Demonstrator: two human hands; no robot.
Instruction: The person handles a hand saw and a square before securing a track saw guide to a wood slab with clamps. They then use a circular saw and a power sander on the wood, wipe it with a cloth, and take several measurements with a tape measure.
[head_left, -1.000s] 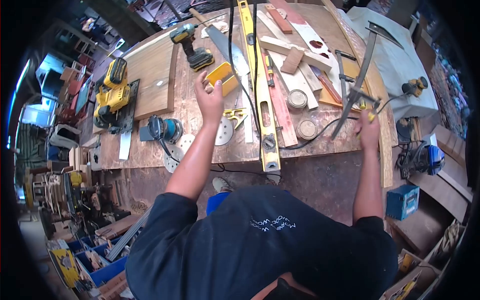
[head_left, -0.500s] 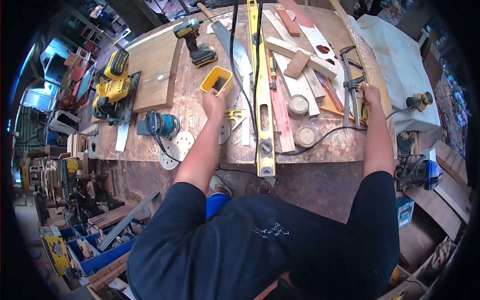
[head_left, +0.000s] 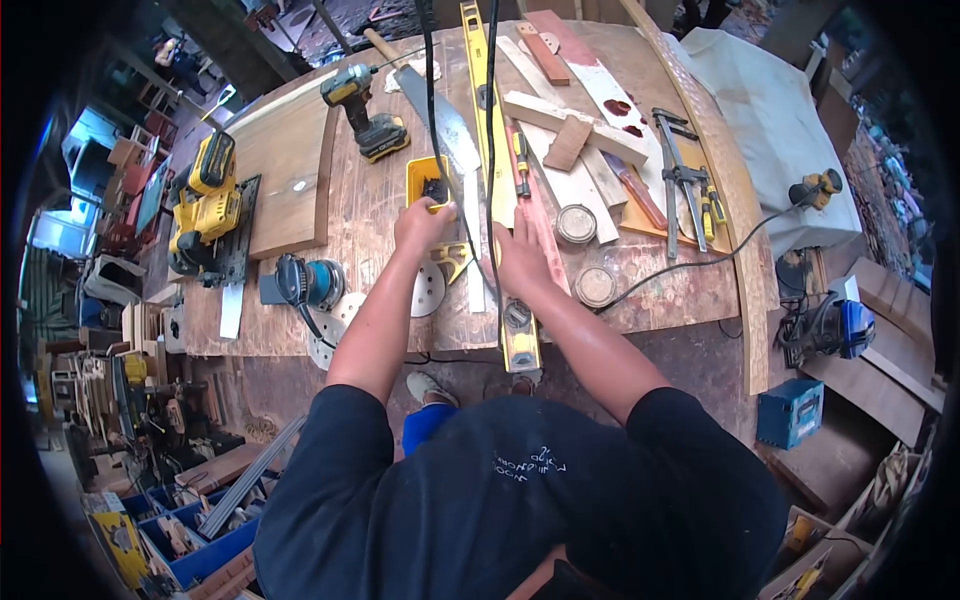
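Observation:
In the head view, my left hand (head_left: 422,228) is closed on the near edge of a small yellow container (head_left: 413,182), with dark small pieces inside. My right hand (head_left: 520,258) rests with fingers extended over the long yellow spirit level (head_left: 521,352), which lies lengthwise across the bench. A yellow-and-black screwdriver (head_left: 521,165) lies just beyond my right fingertips. Between my hands are a yellow-handled square (head_left: 456,260) and black cables hanging across the view. Two round lidded jars (head_left: 576,225) stand right of my right hand.
A cordless drill (head_left: 372,120), a yellow saw (head_left: 208,195) and a sander (head_left: 305,283) sit on the left of the bench (head_left: 640,290). Wood offcuts, clamps (head_left: 684,175) and a long board (head_left: 752,330) occupy the right. A handsaw (head_left: 440,115) lies farther back.
My right hand has moved left, from beside the clamps to the spirit level. My left hand still holds the yellow container, now closer to the level. The view has shifted slightly.

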